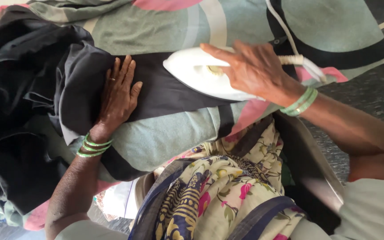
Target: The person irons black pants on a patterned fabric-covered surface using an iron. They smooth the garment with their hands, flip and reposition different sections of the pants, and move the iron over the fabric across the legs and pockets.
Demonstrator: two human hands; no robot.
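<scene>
- Left hand [117,95]: lies open and flat, palm down, fingers spread on the black garment [156,91]; it grips nothing, and the pressing palm seems meant to keep the cloth taut and smooth ahead of the iron. A thin ring shows on one finger.
- Right hand [254,69]: curled over the top of the white iron [205,75], fingers wrapped round its handle, one finger stretched forward along the body.
- White iron: smooth, glossy plastic shell, pointed nose aimed toward the left hand, sole resting on the black garment just beside that hand.
- Cord [285,33]: white, braided look, running from the iron's rear up and away.
- Black garment: thin, matte fabric; a flat strip under the iron, the rest bunched in soft folds at the left.
- Patterned sheet [165,138]: grey-green cloth with pink and black shapes, spread beneath as padding.
- Green bangles [95,147]: hard, shiny rings on both wrists.
- Floral cloth [218,191]: cream with pink flowers and navy bands, draped on the person's lap.
</scene>
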